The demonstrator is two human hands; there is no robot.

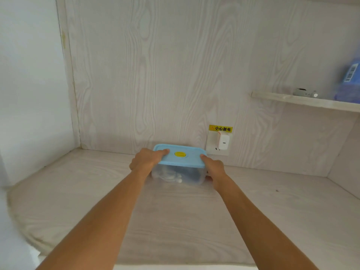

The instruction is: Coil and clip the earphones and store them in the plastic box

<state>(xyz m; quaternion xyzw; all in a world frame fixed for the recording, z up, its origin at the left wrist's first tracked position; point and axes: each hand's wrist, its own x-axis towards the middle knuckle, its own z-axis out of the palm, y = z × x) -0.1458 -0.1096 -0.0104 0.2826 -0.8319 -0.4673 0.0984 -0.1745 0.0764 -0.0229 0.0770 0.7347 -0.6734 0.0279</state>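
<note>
Clear, rounded-rectangular plastic box [178,175] sits on a pale wood-grain desk surface [175,221], far from the camera and close to the back panel of the same pale, wavy-grained laminate [155,75]. A smooth light-blue plastic lid [187,160] with rounded corners and a raised rim covers the box; a yellow oval patch [180,154] marks the lid's middle. Through the translucent wall, coiled white earphones [171,177] lie on the box floor toward its left end, with a darker blue shape beside them that is too blurred to name. Both bare forearms reach straight forward from the bottom edge. Left hand [145,159] grips the box's left end, thumb laid flat on the lid top, fingers curled down the side. Right hand [214,169] grips the right end, thumb tip on the lid's corner, fingers wrapped round the wall below. Behind the box, right of it: a white wall socket [212,150] with a white boxy charger [224,142] plugged in, under a yellow warning label [220,128]. Upper right, a thin pale shelf [282,98] carries a small grey object [304,92] and a blurred blue package with a barcode [348,82].
</note>
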